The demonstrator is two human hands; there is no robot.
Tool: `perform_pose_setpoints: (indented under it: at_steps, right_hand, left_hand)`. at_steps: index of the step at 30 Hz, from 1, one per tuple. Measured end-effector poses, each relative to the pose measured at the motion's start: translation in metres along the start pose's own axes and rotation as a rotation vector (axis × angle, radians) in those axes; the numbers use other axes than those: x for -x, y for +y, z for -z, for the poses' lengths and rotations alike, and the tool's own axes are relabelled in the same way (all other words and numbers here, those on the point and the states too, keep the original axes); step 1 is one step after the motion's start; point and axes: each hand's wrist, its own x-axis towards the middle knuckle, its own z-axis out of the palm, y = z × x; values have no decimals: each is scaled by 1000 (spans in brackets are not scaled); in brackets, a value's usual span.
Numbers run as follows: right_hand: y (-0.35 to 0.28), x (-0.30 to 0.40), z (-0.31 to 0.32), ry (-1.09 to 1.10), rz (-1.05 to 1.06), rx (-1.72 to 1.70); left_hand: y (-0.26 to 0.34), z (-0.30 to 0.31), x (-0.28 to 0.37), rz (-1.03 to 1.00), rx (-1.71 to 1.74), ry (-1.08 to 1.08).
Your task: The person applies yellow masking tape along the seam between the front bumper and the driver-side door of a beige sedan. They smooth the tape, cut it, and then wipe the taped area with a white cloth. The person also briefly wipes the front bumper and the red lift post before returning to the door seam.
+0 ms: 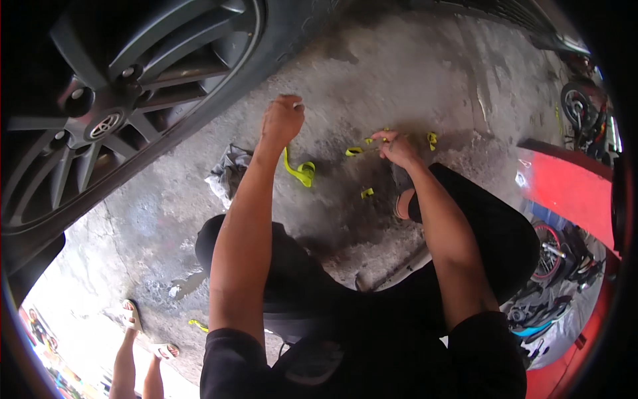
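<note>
My left hand [283, 119] is raised in front of the tire [294, 37], its fingers curled. A small pale spot shows at its fingertips, too small to identify. Below that wrist, a yellow-green strip [305, 174] with a curled end lies on the concrete floor [339, 219]; its upper end passes behind the wrist. My right hand [398, 149] reaches low over the floor beside my foot, index finger stretched out. Small yellow-green scraps [354, 151] lie around its fingers; whether it grips one is unclear. More scraps [431, 141] [367, 193] lie nearby.
A car's alloy wheel [104, 124] fills the upper left. A crumpled grey cloth [230, 172] lies by my left forearm. Another person's sandalled feet [130, 316] stand at lower left. To the right are a red panel [565, 192] and motorcycles [580, 112]. Another yellow-green piece [198, 326] lies behind.
</note>
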Motion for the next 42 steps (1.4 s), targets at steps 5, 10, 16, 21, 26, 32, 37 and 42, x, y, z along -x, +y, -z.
perform_pose_setpoints:
  at_steps: [5,10,16,21,26,32,37,42]
  right_hand:
    - [26,50,-38,-46,-18,309]
    - [52,57,-59,133,108,523]
    - [15,37,-36,-31,-193,404]
    - [16,16,-13,-150,-426,214]
    - [36,-4,-9,-170,-486,134]
    - [38,10,-5,-144,-515,189]
    - [23,-2,1,-200,-512,198]
    - [46,-4,6,-119,-534,137]
  left_hand:
    - [80,23,-11,92,161,-46]
    - [96,33,-11,80,201,0]
    - [106,53,-6,141,250,-36]
    - [117,62,1,144,271,46]
    - [86,70,6,153,269,28]
    - [57,69,13,111,195,90]
    - [61,88,6,139,203,87]
    - [62,123,12,225,252,107]
